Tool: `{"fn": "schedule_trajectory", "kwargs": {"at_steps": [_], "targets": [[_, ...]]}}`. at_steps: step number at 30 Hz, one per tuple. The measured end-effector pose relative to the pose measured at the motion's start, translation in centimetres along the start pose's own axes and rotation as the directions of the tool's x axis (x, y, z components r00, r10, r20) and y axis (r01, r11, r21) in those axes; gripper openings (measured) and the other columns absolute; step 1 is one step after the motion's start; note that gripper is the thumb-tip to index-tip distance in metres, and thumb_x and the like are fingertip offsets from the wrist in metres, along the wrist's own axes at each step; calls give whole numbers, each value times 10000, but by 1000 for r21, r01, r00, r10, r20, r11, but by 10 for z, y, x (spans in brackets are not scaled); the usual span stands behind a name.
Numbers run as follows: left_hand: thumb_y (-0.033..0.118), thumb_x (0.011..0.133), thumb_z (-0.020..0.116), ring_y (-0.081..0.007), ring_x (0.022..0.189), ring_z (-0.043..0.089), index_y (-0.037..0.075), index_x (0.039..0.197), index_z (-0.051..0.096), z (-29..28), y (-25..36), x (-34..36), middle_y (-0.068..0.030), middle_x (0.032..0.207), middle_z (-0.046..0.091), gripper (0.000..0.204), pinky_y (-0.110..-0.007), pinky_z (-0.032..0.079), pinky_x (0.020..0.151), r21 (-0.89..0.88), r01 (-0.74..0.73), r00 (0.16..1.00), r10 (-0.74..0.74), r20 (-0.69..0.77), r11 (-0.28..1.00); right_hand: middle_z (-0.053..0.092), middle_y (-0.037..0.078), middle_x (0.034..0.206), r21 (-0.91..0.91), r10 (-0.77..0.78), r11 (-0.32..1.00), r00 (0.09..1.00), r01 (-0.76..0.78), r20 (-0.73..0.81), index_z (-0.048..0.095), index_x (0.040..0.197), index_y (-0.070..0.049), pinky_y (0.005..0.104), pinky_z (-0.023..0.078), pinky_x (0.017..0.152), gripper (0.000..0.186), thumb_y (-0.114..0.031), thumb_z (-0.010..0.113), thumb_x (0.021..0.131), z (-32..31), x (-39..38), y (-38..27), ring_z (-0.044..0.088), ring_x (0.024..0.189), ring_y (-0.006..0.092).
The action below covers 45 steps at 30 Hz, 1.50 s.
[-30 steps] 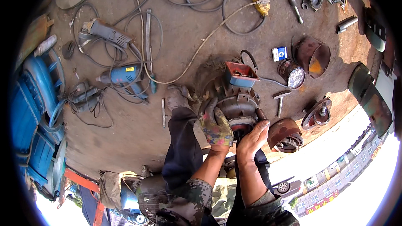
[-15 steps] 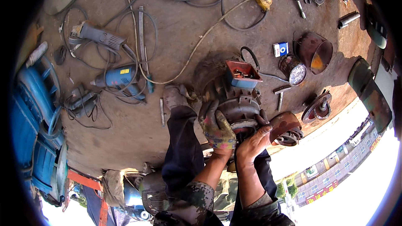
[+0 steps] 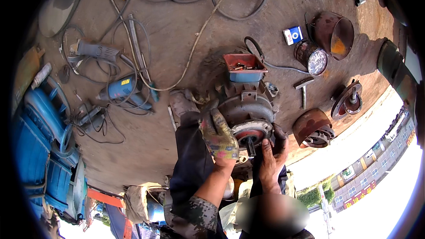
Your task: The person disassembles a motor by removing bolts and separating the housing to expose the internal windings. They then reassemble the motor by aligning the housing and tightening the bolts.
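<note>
An electric motor [image 3: 250, 106] with a dark ribbed housing stands between my legs, its end cover [image 3: 253, 129] and bare shaft [image 3: 250, 147] facing me. My left hand [image 3: 218, 136], in a stained work glove, grips the left side of the motor, fingers along the housing. My bare, blackened right hand [image 3: 273, 158] clasps the lower right edge of the end cover, thumb near the shaft. Its fingertips are partly hidden behind the cover. On top of the motor sits a small red and blue tray [image 3: 245, 76] holding small metal parts.
To the right lie a hammer [image 3: 303, 89], a rusty metal ring [image 3: 310, 128], a flanged shaft part [image 3: 347, 101], a can [image 3: 317, 62] and a rusty cylinder [image 3: 325, 31]. A grinder [image 3: 98, 50], a blue power drill [image 3: 124, 87] and tangled cords lie left. Blue machinery [image 3: 40, 137] stands far left.
My view has shifted, and the motor's end cover and shaft now show more fully. My right hand has moved lower on the cover; my left hand stays on the motor's left side.
</note>
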State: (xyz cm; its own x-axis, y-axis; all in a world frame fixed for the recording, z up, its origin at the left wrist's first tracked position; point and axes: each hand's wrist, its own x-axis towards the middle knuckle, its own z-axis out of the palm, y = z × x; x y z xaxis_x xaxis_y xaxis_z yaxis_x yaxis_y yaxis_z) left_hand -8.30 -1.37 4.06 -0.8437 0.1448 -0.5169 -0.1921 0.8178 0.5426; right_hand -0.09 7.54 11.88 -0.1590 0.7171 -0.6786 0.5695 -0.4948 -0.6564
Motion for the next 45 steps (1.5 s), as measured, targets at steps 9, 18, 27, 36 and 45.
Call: {"fn": "schedule_trajectory", "kwargs": {"at_steps": [9,18,27,36,45], "targets": [[292,1145,403,-307,1435,453,-53,1557,395,-15,27,8,-216,1590,407,537,-422,335,1243,-492,301,954,-263,147,817,486,165,1399,18,-129,992,989,128,68,548,1374,34,409,412,1143,487,-102,760,957,-20,5,36,517,1313,275],[508,1141,376,-234,1283,567,-25,1477,501,-35,32,0,-135,1444,552,642,-383,469,1101,-632,232,973,-170,159,739,599,159,1271,-24,51,999,995,-49,89,618,1285,33,378,509,994,358,-153,728,1000,-50,5,51,614,1178,266],[410,1098,470,-270,1211,594,-31,1391,551,-9,-61,-4,-163,1322,612,536,-400,486,1039,226,-60,974,106,-201,972,646,168,1224,12,141,989,965,-147,221,631,1243,23,385,558,915,321,-114,742,975,-60,12,52,678,1065,278],[275,1050,589,-309,1083,645,-35,1299,588,-16,-130,-10,-193,1179,666,398,-422,530,936,803,-296,809,582,-77,518,675,167,1161,11,125,991,955,-133,269,619,1270,2,400,560,902,491,-203,847,886,-60,14,63,684,1031,295],[344,1058,565,-255,1006,622,35,1254,609,-42,-285,-12,-120,1117,644,368,-377,505,924,467,6,996,36,-81,884,671,154,1126,-151,170,982,878,-114,446,615,1297,-21,404,562,848,521,-258,847,895,-80,24,32,683,1000,288]]}}
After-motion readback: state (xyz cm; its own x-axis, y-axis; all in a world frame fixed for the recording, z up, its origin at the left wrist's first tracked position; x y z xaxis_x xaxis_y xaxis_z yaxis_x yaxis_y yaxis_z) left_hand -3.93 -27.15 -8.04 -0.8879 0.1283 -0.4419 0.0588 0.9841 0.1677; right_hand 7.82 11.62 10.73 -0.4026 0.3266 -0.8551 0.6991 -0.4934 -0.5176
